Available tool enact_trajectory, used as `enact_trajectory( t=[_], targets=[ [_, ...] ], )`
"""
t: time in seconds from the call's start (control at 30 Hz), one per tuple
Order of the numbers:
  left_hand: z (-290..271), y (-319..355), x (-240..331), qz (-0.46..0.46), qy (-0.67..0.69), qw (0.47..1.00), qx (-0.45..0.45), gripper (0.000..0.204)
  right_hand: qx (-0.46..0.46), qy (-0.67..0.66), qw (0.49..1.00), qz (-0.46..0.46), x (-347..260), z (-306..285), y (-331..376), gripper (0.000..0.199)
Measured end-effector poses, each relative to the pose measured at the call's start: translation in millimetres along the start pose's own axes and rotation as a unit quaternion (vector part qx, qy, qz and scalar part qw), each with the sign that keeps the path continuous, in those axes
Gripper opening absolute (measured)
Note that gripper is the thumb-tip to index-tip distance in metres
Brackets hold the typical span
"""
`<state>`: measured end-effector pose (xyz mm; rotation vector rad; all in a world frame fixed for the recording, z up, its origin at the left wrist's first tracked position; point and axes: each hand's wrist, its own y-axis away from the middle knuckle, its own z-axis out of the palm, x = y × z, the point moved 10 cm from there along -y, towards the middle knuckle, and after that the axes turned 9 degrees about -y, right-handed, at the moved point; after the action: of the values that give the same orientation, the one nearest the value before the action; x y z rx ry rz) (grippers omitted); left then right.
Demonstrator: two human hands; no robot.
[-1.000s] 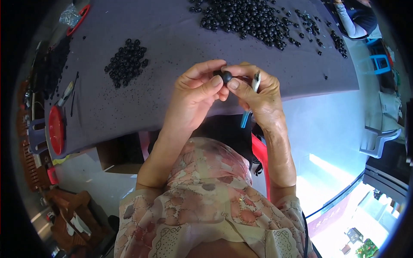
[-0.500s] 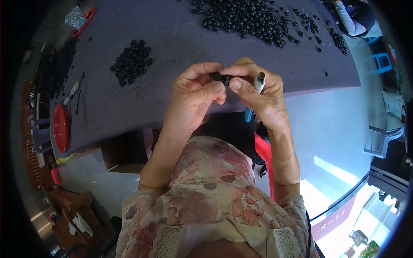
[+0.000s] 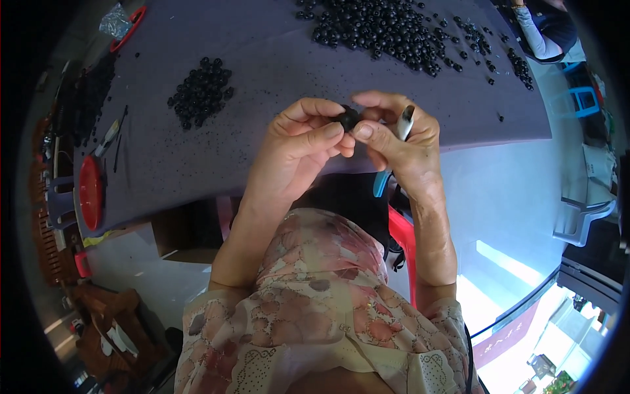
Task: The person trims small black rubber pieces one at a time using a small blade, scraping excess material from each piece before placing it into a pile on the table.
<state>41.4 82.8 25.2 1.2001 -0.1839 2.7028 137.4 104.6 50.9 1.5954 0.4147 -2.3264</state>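
Black bead [image 3: 348, 118] pinched between both hands' fingertips; right hand [image 3: 400, 141] also grips a blade [image 3: 405, 123]; left hand [image 3: 303, 141] curled; pile [image 3: 200, 92] at ten o'clock.

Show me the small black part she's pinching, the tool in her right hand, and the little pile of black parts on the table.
small black part [image 3: 348, 118], head view, its visible top between the fingertips.
tool [image 3: 406, 122], head view, its pale upper end.
little pile [image 3: 200, 92], head view, its middle.
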Motion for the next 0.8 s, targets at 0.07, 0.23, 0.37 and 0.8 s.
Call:
enact_trajectory(
  t=[0.07,0.23,0.37,0.8],
  targets=[
    [1,-1,2,0.001,0.011,1.000,0.005,0.019,0.055,0.000,0.998,0.001,9,-12,-5,0.033],
    [-4,0,5,0.018,0.003,1.000,0.003,0.020,0.019,0.100,0.994,0.038,12,-13,-3,0.035],
    [-8,0,-1,0.001,0.002,1.000,0.020,0.018,-0.012,0.032,0.998,0.055,9,-2,-1,0.030],
    [-2,-1,-1,0.001,0.018,0.999,-0.034,0.014,-0.040,0.053,0.998,0.003,3,6,3,0.012]
  ],
)
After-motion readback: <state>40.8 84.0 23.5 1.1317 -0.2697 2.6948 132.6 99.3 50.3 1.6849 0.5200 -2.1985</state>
